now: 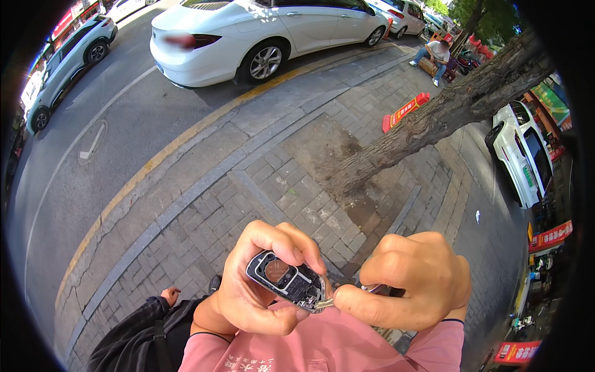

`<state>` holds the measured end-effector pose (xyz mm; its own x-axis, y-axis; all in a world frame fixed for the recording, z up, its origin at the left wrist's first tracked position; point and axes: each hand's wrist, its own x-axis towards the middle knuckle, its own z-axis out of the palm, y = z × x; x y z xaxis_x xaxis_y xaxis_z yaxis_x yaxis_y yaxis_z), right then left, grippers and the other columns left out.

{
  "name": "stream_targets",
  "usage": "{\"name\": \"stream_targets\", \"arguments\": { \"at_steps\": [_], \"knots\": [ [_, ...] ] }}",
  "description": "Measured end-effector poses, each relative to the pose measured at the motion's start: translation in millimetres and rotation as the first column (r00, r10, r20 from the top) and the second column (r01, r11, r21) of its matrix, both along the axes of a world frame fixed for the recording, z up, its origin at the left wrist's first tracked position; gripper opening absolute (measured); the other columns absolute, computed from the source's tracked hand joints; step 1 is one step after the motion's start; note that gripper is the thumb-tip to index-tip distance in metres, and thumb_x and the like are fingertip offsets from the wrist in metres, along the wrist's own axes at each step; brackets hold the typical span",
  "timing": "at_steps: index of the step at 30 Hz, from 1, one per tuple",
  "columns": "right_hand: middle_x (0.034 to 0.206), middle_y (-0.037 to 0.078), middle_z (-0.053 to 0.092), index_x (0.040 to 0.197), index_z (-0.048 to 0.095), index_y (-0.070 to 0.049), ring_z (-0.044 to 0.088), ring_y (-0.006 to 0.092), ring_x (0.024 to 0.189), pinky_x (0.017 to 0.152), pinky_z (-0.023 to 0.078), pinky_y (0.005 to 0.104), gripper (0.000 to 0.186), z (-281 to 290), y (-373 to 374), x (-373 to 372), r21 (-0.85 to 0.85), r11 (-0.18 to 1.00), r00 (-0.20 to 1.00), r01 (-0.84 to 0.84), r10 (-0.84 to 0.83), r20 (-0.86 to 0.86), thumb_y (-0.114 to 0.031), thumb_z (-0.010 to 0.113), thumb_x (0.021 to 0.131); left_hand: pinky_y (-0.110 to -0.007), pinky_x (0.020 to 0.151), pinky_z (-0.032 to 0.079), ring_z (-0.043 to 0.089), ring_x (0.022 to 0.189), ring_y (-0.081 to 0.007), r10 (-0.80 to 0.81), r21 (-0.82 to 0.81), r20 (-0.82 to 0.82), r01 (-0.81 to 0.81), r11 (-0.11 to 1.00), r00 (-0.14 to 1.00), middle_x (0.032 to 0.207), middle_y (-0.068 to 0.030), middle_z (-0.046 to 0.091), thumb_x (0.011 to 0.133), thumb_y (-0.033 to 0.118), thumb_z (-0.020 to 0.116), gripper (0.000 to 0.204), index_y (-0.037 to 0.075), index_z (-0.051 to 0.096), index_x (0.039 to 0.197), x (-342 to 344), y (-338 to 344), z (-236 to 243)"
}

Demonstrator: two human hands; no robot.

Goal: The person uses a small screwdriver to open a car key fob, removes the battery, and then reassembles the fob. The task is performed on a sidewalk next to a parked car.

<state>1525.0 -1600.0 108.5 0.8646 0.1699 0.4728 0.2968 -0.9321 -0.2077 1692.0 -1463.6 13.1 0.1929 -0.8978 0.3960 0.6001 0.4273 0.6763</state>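
Note:
My left hand (273, 273) is closed around an opened car key fob (291, 282), its inside facing up. A round, copper-toned coin battery (276, 270) sits at the fob's upper left end, with dark plastic and small metal parts beside it. Close on the right, my right hand (406, 282) is curled around a small dark object (387, 289), mostly hidden by the fingers. Between the right thumb tip and the fob's lower right end shows a narrow silvery metal piece (323, 304). Whether it belongs to the fob or to the held object I cannot tell.
Paving (273, 204) stretches ahead to a yellow-lined kerb with a white car (266, 37) beyond. A leaning tree trunk (434, 118) and a red sign (406, 111) stand ahead right. Someone in dark clothes (149, 335) is close on my left; a person (436, 57) sits farther off.

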Motion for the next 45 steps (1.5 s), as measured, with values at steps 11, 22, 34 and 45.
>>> {"name": "stream_targets", "arguments": {
  "at_steps": [11, 22, 34, 45],
  "knots": [
    [0.079, 0.0, 0.048, 0.09, 0.066, -0.006, 0.051, 0.0121, 0.067, 0.045, 0.035, 0.0208, 0.02, 6.8, -0.3, 5.3, -0.055, 0.994, 0.996, -0.09, 0.089, -0.028, -0.013, 0.065, 0.071, -0.032, 0.077, 0.054, 0.062, 0.089, -0.0207, -0.023, -0.019, 0.129, 0.025, 0.999, 0.991, 0.109, -0.0195, 0.058, 0.062, -0.014, 0.063, 0.055, 0.006, 0.045, 0.111, 3.7, -0.9, -5.5],
    [0.072, 0.0, 0.043, 0.086, 0.066, -0.008, 0.047, 0.0111, 0.057, 0.036, 0.031, 0.0238, 0.025, 24.9, -8.0, 27.2, -0.036, 0.988, 0.943, -0.152, 0.134, -0.306, -0.017, 0.066, 0.063, -0.029, 0.079, 0.05, 0.056, 0.093, -0.0176, -0.088, 0.026, 0.1, 0.086, 0.996, 0.991, 0.108, -0.0167, 0.057, 0.063, -0.013, 0.06, 0.055, 0.005, 0.045, 0.113, 3.4, -3.7, -7.1],
    [0.069, -0.001, 0.042, 0.08, 0.066, -0.008, 0.046, 0.0108, 0.057, 0.038, 0.028, 0.0225, 0.018, 20.0, -5.7, 33.9, -0.099, 0.98, 0.968, -0.17, 0.148, -0.204, -0.015, 0.066, 0.063, -0.029, 0.079, 0.05, 0.056, 0.094, -0.0182, -0.068, 0.035, 0.056, 0.067, 0.997, 0.996, 0.11, -0.0176, 0.058, 0.063, -0.014, 0.06, 0.056, 0.005, 0.045, 0.113, 11.8, -1.4, -7.2],
    [0.069, -0.003, 0.039, 0.081, 0.068, -0.011, 0.043, 0.0094, 0.057, 0.04, 0.026, 0.0224, 0.018, 13.8, -6.5, 31.2, -0.082, 0.983, 0.977, -0.166, 0.153, -0.152, -0.016, 0.067, 0.063, -0.029, 0.079, 0.049, 0.056, 0.093, -0.0182, -0.02, 0.024, 0.157, 0.016, 1.0, 0.987, 0.109, -0.0175, 0.059, 0.062, -0.013, 0.062, 0.054, 0.005, 0.048, 0.111, 13.2, -3.1, -6.4]
  ]
}}
